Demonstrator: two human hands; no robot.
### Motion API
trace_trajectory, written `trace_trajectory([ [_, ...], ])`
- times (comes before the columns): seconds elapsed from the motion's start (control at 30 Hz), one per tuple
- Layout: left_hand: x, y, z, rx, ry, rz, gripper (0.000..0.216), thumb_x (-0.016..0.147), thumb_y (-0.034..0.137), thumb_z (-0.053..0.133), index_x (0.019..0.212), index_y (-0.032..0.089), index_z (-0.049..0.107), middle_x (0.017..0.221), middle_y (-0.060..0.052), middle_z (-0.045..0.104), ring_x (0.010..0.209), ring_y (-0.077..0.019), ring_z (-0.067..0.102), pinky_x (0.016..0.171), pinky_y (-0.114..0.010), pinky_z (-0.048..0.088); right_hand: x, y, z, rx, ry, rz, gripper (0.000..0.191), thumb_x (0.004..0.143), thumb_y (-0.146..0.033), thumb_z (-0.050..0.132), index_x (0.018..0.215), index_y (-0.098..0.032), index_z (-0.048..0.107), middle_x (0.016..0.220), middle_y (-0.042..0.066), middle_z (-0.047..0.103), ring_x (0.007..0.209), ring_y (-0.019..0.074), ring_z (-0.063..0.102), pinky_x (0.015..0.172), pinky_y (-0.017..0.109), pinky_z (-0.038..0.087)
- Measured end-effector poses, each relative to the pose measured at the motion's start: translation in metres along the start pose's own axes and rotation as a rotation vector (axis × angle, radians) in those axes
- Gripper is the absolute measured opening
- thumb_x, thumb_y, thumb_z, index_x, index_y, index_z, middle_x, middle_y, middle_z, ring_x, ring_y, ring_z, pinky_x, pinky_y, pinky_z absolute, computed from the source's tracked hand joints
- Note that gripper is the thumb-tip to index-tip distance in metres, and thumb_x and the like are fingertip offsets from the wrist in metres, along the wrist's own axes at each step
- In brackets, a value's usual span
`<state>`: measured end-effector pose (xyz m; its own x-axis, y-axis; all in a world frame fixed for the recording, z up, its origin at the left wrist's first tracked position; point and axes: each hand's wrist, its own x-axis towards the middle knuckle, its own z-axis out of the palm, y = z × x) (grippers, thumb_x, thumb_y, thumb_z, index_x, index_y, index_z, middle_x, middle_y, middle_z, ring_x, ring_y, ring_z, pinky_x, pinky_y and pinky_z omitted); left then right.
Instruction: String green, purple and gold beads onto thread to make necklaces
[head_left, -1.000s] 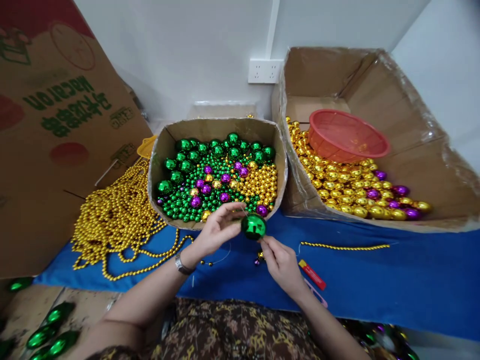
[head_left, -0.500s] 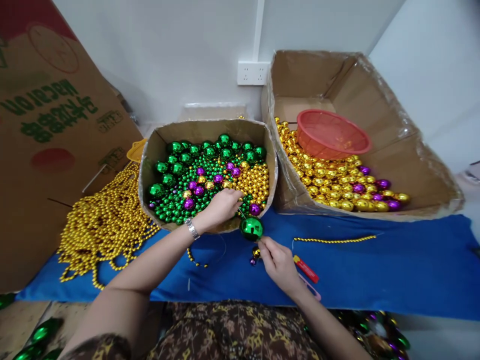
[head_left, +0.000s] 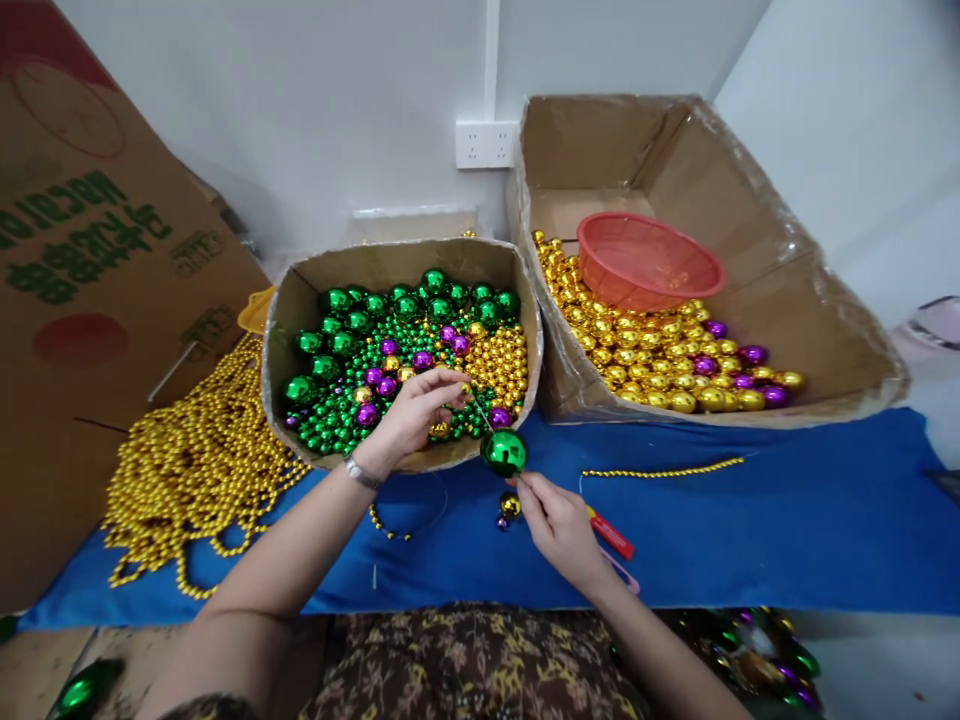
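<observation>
A big shiny green ball [head_left: 504, 453] sits on a thin needle-like wire [head_left: 482, 412] between my hands, over the front edge of the bead box. My right hand [head_left: 556, 522] pinches the wire's lower end just below the ball. At its upper tip, my left hand [head_left: 420, 412], wearing a metal watch [head_left: 361, 472], is closed with a small gold bead [head_left: 466, 391] at the fingertips. Under those fingers shows a larger gold ball [head_left: 439, 429]; whether the palm holds it I cannot tell. A gold ball and a small purple bead [head_left: 502, 522] hang below the green ball.
The bead box [head_left: 279, 300] holds green, gold and purple beads. Right of it stands a larger carton [head_left: 787, 290] with gold balls and a red basket [head_left: 645, 285]. Gold bead strands [head_left: 202, 460] lie left. A red-handled cutter [head_left: 613, 535] and short gold strand [head_left: 664, 473] lie on blue cloth [head_left: 750, 540].
My left hand has drawn back slightly left from the beads, and a small gold bead now shows at its fingertips by the wire tip. My right hand keeps its pinch below the green ball.
</observation>
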<state>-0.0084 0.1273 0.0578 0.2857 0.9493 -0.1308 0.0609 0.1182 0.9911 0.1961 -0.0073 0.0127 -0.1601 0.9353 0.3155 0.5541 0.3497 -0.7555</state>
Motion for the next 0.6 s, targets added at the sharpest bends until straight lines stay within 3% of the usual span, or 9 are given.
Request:
trace_trajectory([
  [0.1, -0.016, 0.001, -0.005, -0.362, 0.023, -0.119, 0.027, 0.073, 0.031, 0.074, 0.096, 0.017, 0.067, 0.082, -0.005, 0.068, 0.074, -0.0136, 0.064, 0.052, -0.018, 0.041, 0.002, -0.001, 0.004, -0.001, -0.036, -0.022, 0.020, 0.098, -0.020, 0.041, 0.098, -0.020, 0.060, 0.089, 0.004, 0.074, 0.075, 0.0153, 0.070, 0.070, 0.023, 0.049],
  [0.2, -0.024, 0.000, -0.006, -0.435, 0.050, -0.123, 0.026, 0.071, 0.028, 0.077, 0.093, 0.016, 0.069, 0.079, -0.005, 0.068, 0.070, -0.0125, 0.063, 0.050, -0.017, 0.040, 0.005, -0.002, 0.008, -0.020, -0.064, -0.046, 0.021, 0.099, -0.021, 0.040, 0.097, -0.019, 0.061, 0.085, 0.004, 0.074, 0.071, 0.0147, 0.069, 0.067, 0.023, 0.048],
  [0.47, -0.031, 0.001, -0.003, -0.317, 0.089, -0.093, 0.028, 0.070, 0.030, 0.077, 0.093, 0.018, 0.068, 0.079, -0.002, 0.066, 0.071, -0.0119, 0.062, 0.050, -0.017, 0.042, 0.005, -0.004, 0.008, -0.048, -0.089, -0.028, 0.023, 0.099, -0.021, 0.039, 0.094, -0.019, 0.061, 0.081, 0.004, 0.073, 0.068, 0.0140, 0.068, 0.066, 0.023, 0.047],
  [0.6, -0.035, 0.001, -0.001, -0.142, 0.123, 0.036, 0.028, 0.072, 0.033, 0.076, 0.093, 0.017, 0.067, 0.074, -0.001, 0.063, 0.065, -0.0102, 0.058, 0.050, -0.018, 0.043, 0.005, -0.008, 0.007, -0.044, -0.090, -0.022, 0.024, 0.098, -0.022, 0.038, 0.093, -0.019, 0.062, 0.081, 0.005, 0.073, 0.067, 0.0142, 0.068, 0.064, 0.022, 0.048],
])
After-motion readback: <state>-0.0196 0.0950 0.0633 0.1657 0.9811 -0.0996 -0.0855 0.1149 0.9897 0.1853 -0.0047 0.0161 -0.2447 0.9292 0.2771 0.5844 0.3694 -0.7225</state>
